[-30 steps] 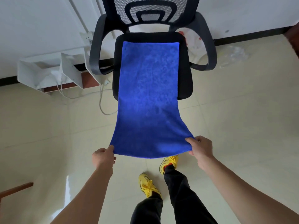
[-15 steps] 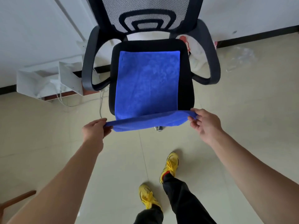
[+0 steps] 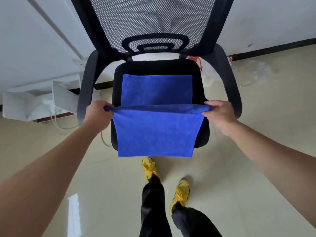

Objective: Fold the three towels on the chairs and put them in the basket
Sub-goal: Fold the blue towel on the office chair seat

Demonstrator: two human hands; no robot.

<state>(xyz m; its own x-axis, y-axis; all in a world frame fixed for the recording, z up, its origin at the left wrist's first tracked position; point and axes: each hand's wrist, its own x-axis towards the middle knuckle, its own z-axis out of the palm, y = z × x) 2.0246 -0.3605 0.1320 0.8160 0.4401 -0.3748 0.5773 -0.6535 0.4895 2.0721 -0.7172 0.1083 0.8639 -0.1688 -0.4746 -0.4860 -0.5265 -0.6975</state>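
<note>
A blue towel (image 3: 156, 130) lies on the seat of a black office chair (image 3: 158, 67), its far part flat on the seat. My left hand (image 3: 98, 115) grips the towel's near left corner and my right hand (image 3: 219, 112) grips the near right corner. Both hold that edge raised over the middle of the seat, so the towel doubles over itself and its fold hangs past the seat's front edge. No basket and no other towel is in view.
The chair's armrests (image 3: 85, 89) flank my hands, and its mesh back (image 3: 152, 23) rises behind. A white shelf unit (image 3: 42, 100) with cables stands at the left wall. Plastic bags (image 3: 206, 77) lie behind the chair. My legs and yellow shoes (image 3: 179, 194) are on the tiled floor.
Both hands have carried the towel's near edge up from below the seat and forward over it, folding the towel back on itself. I have stepped closer to the chair.
</note>
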